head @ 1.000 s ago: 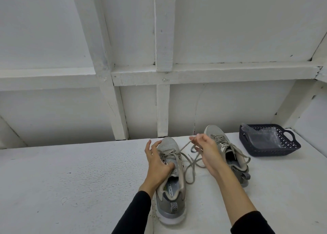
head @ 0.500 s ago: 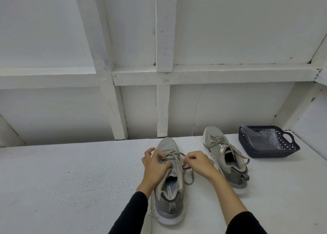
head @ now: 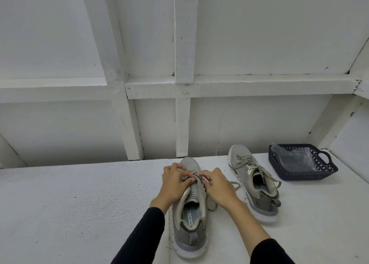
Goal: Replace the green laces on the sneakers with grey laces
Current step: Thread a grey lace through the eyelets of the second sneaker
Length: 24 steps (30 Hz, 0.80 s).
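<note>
**benchwatcher:** what's on the head cam right now?

**me:** Both hands are on the nearer grey sneaker (head: 189, 209), which sits on the white tabletop (head: 79, 203) with its toe pointing away from me and the heel closest to the camera. The left hand (head: 174, 181) is curled over the left side of the lacing area, fingers bent and pressed down on the grey lace (head: 199, 183). The right hand (head: 217, 185) sits on the other side, fingertips bunched together and pinching the same lace right at the top of the tongue. The two hands nearly touch over the middle of the shoe.

**benchwatcher:** loose ends anywhere?

**me:** Yep, a loop of that lace hangs off the right side of the shoe and rests on the table, under my right wrist. I honestly can't tell which eyelet it's at, the fingers cover that bit.

**benchwatcher:** and the other shoe?

**me:** The second sneaker (head: 253, 183) stands just to the right, a bit further back, already laced in grey with the ends flopped over its collar. Beyond it, near the right wall, there's a dark blue plastic basket (head: 327, 168) with a clear plastic bag (head: 295, 157) inside. Black sleeves (head: 143, 237) on both arms.
</note>
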Motion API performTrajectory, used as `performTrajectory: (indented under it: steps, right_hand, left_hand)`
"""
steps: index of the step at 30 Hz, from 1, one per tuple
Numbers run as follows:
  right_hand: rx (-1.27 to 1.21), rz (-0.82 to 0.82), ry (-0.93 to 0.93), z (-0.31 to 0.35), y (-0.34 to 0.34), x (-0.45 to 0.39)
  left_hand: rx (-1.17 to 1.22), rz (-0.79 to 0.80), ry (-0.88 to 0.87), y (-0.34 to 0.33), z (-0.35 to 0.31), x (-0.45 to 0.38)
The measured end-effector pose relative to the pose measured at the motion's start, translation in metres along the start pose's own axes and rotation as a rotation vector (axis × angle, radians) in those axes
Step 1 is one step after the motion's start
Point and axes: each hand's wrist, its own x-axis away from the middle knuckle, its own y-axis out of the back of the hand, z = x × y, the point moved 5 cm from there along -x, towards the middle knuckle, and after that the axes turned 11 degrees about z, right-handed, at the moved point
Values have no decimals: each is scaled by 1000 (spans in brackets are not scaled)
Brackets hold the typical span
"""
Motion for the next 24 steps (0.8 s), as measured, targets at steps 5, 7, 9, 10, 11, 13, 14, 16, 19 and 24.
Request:
performTrajectory:
  steps: [5, 7, 9, 10, 11, 13, 14, 16, 19, 24]
  right_hand:
    - [162, -11, 28, 7, 1, -4]
    - [84, 80, -12, 6, -4, -10]
    - [18, 131, -84, 5, -9, -15]
    - [-6, 148, -119, 4, -10, -16]
    - [-32, 160, -151, 4, -11, -18]
    - [-78, 166, -195, 1, -13, -20]
    - [-87, 162, -202, 2, -12, -19]
    - [-85, 155, -203, 3, -13, -19]
    - [-149, 97, -176, 3, -11, -17]
    - [-310, -17, -265, -15, 1, -9]
  left_hand:
    - [-26, 104, 101, -10, 3, -1]
    - [-26, 116, 117, -12, 4, -1]
    - [-29, 109, 128, -13, 6, 0]
    - [-16, 101, 136, -14, 8, 0]
    - [7, 91, 146, -15, 10, 0]
    - [78, 62, 170, -16, 15, 1]
    - [110, 52, 178, -17, 17, 1]
    - [140, 46, 185, -17, 18, 2]
    - [143, 49, 182, -17, 18, 3]
    - [276, 28, 189, -17, 21, 6]
